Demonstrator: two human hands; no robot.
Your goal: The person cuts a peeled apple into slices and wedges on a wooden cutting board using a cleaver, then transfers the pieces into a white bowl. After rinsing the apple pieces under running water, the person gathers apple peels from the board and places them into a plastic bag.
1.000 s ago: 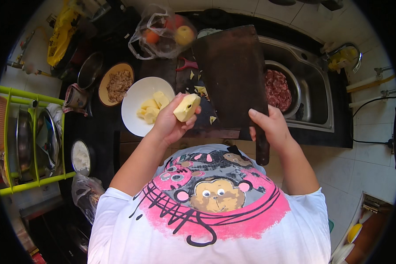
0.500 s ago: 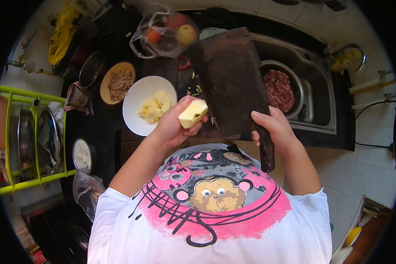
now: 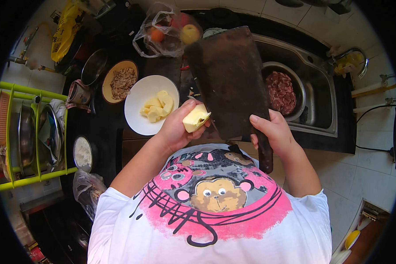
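Observation:
My left hand (image 3: 174,126) is closed round a peeled, partly cut apple (image 3: 195,119), with a dark hollow of its core showing on one cut face. My right hand (image 3: 273,133) grips the handle of a large dark cleaver (image 3: 229,81). The broad blade points away from me, its left edge beside the apple; whether they touch I cannot tell. Left of the apple stands a white bowl (image 3: 134,110) holding several pale apple pieces (image 3: 156,107). The blade hides much of the counter beneath it, where a few small scraps show at its left.
A bowl of minced meat (image 3: 122,82) and a bowl of white powder (image 3: 82,154) stand on the left. A plastic bag of fruit (image 3: 163,33) lies at the back. On the right, a metal basin of raw meat (image 3: 281,92) sits in the sink (image 3: 319,88). Far left is a green rack (image 3: 37,132).
My left hand and the apple have moved slightly right and nearer to me, and the apple has turned a little. The cleaver has shifted slightly left. Both grips are unchanged.

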